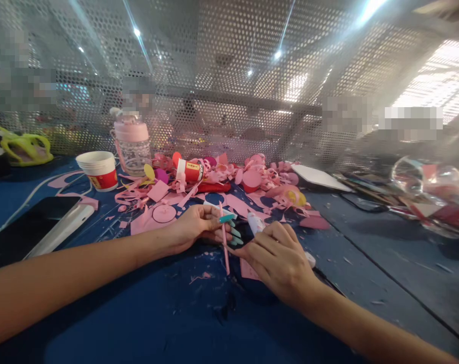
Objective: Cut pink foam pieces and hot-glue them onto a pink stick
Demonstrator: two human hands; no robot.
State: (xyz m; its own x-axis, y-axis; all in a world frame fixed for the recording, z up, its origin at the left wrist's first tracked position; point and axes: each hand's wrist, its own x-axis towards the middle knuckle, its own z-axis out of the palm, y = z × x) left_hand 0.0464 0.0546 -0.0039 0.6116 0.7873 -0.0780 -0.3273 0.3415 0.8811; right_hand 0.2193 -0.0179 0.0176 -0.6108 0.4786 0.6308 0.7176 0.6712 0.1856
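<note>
Two bare hands meet at the middle of a dark blue work table (138,323). The left hand (193,227), with teal-painted nails, pinches a thin pink paper strip (225,247) that runs down onto the table. The right hand (280,260) is curled around a small white glue tube (255,222), its tip close to the strip. Behind them lies a heap of pink paper scraps (221,182). A perforated metal screen (214,76) closes the far edge; bare table lies nearest the person.
</note>
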